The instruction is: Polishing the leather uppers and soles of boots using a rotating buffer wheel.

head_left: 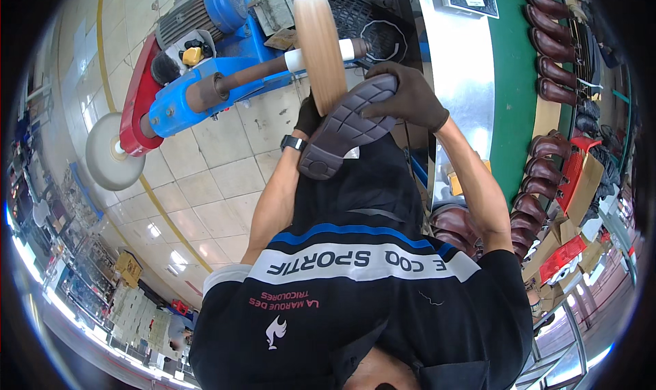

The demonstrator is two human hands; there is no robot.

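A shoe point(350, 125) is held up at a slant in front of me, its dark, block-treaded sole turned toward me and its upper hidden behind. My right hand point(408, 97), in a dark glove, is closed around the toe end, thumb on the sole. Dark-gloved too, my left hand point(309, 118) is at the shoe's far left side; its fingers are hidden behind the shoe and the wheel, and it appears to grip the shoe. The lower end of a tan buffing wheel point(318, 55) meets the shoe's edge; the exact contact is hidden.
A blue machine point(171, 111) with a motor point(198, 22) and red guard point(139, 92) carries the wheel's shaft. A pale wheel point(113, 151) sits at its left end. A metal-topped bench point(465, 82) with a green strip point(514, 75) stands right, beside rows of brown shoes point(550, 41).
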